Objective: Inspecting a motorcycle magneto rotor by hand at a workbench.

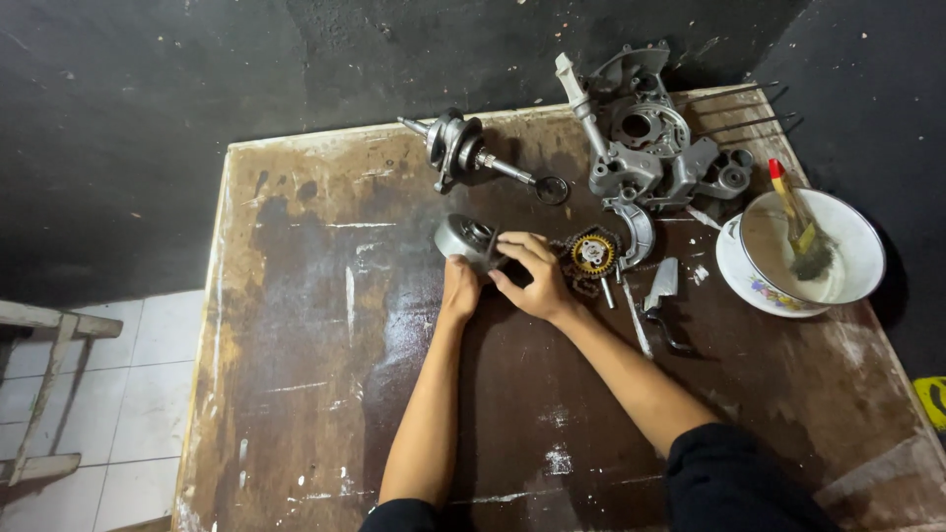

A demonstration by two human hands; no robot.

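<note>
Clearly both hands grip: left hand (459, 288) and right hand (532, 278) clasp the round metal drum (463, 237); greasy fingers could slip, rolling it into the gear (593, 254) at three o'clock.

On a worn, dark brown wooden surface (325, 394), both hands meet near the middle of the far half. The left hand (460, 287) and right hand (533, 276) close together on a round grey metal drum part (461, 237). Just beside the right hand lies a brass-coloured toothed gear (593, 254). Toward the far edge rests a steel crankshaft (463, 148); at the far right corner sits a grey cast engine casing (645, 138). Near the right edge, a white bowl (857, 246) holds a paintbrush (800, 227).
</note>
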